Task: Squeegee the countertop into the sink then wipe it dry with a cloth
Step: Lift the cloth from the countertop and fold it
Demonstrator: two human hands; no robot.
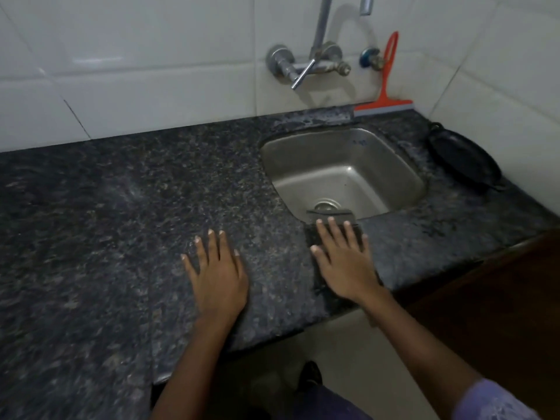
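Note:
The dark speckled granite countertop [121,207] runs across the view, with a steel sink [348,153] set into its right part. A dark cloth [333,214] lies on the counter at the sink's front edge, its far end hanging slightly over the basin. My right hand [342,262] presses flat on this cloth with fingers spread. My left hand [216,274] rests flat on the bare counter to the left, fingers apart, holding nothing. An orange squeegee [386,83] leans upright against the tiled wall behind the sink, untouched.
A wall tap [306,65] juts out above the sink's back edge. A black flat pan [463,159] lies on the counter right of the sink against the wall. A dark brown cabinet [500,298] stands at the lower right, beyond the counter's front edge.

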